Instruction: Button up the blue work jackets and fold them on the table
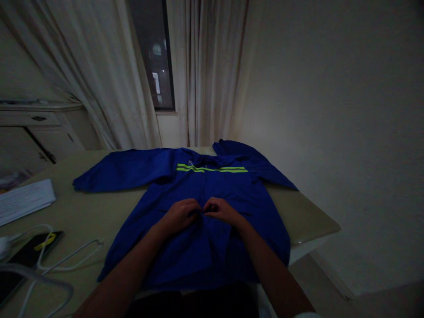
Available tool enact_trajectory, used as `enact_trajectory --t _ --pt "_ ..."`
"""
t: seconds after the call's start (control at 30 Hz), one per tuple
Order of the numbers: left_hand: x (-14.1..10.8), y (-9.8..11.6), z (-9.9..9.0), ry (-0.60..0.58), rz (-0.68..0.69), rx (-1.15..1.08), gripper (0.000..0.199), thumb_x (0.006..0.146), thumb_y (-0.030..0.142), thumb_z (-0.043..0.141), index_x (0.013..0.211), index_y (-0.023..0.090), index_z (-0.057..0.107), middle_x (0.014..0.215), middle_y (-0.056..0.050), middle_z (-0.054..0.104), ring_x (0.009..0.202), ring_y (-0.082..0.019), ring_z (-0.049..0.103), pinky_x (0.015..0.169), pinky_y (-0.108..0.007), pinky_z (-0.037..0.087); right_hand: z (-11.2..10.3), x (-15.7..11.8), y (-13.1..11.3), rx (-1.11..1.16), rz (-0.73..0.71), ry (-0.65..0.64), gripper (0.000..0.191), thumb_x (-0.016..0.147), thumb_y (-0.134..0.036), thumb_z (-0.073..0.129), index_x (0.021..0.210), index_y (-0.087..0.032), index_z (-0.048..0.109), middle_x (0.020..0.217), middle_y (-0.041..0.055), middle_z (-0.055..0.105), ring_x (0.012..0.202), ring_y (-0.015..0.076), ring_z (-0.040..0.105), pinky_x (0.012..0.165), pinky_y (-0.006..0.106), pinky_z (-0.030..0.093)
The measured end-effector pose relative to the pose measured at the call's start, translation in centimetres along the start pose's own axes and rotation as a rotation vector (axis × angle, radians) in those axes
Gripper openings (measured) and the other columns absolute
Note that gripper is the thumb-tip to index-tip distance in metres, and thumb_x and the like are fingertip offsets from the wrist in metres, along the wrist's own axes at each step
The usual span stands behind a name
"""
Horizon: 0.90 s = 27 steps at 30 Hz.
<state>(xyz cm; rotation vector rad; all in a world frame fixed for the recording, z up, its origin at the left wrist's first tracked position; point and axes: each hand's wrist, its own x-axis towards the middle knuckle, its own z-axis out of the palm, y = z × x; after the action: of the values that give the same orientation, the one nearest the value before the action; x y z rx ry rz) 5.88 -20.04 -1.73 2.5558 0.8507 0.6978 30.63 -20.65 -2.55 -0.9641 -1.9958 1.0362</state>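
Note:
A blue jacket (pixel 139 229) with two yellow-green stripes across the chest lies front up on the table, its sleeves out to both sides. My left hand (pixel 181 214) pinches the jacket's front edge at the middle, fingers closed. Close against it, my right hand (pixel 222 210) also pinches the front opening between thumb and fingers. Below the hands the two front panels part toward the hem. Whatever small fastening sits between the fingertips is too dark and small to make out.
On the table (pixel 314 218), to the left, lie a stack of papers (pixel 26 198), a dark phone-like slab (pixel 29 251) and a white cable (pixel 69 265). Curtains (pixel 212 70) and a window stand behind, a cabinet (pixel 36 128) at far left, a wall at right.

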Motion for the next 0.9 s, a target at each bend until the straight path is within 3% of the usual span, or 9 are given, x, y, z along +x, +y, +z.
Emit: enact_trajectory --t 0.23,0.4,0.63,0.9 --pt "0.4 -0.4 0.5 0.008 0.044 -0.161 0.034 0.082 -0.002 0.057 0.103 0.022 0.069 0.108 -0.004 0.071 0.106 -0.019 0.065 0.096 -0.032 0.051 0.1 -0.3 -1.1 -0.038 0.030 0.016 0.018 0.081 -0.033 0.083 0.080 -0.019 0.072 0.086 -0.0001 0.063 0.072 0.0126 0.056 0.068 0.024 0.043" --pt "0.2 -0.4 0.3 -0.067 0.056 -0.072 0.033 0.085 0.000 0.057 0.104 0.023 0.071 0.107 -0.003 0.071 0.104 -0.020 0.065 0.094 -0.033 0.049 0.4 -0.4 -0.8 -0.049 0.058 0.025 0.017 0.079 -0.029 0.084 0.078 -0.018 0.071 0.081 -0.0020 0.061 0.069 0.0113 0.055 0.065 0.022 0.042" --pt "0.2 -0.8 0.5 -0.107 0.078 -0.052 0.034 0.090 0.001 0.055 0.105 0.023 0.076 0.112 -0.004 0.074 0.107 -0.020 0.065 0.096 -0.033 0.049 0.5 -0.1 -0.2 -0.085 0.035 0.018 0.026 0.078 -0.037 0.088 0.076 -0.018 0.071 0.079 -0.0021 0.059 0.069 0.0112 0.054 0.063 0.022 0.039" --pt "0.5 0.1 0.3 -0.137 0.101 0.060 0.031 0.088 0.003 0.056 0.103 0.023 0.074 0.107 -0.005 0.074 0.101 -0.021 0.063 0.089 -0.033 0.049 0.5 -0.1 -0.1 -0.009 0.049 -0.012 0.018 0.076 -0.029 0.089 0.079 -0.019 0.075 0.103 0.0008 0.057 0.072 0.0089 0.054 0.065 0.023 0.044"
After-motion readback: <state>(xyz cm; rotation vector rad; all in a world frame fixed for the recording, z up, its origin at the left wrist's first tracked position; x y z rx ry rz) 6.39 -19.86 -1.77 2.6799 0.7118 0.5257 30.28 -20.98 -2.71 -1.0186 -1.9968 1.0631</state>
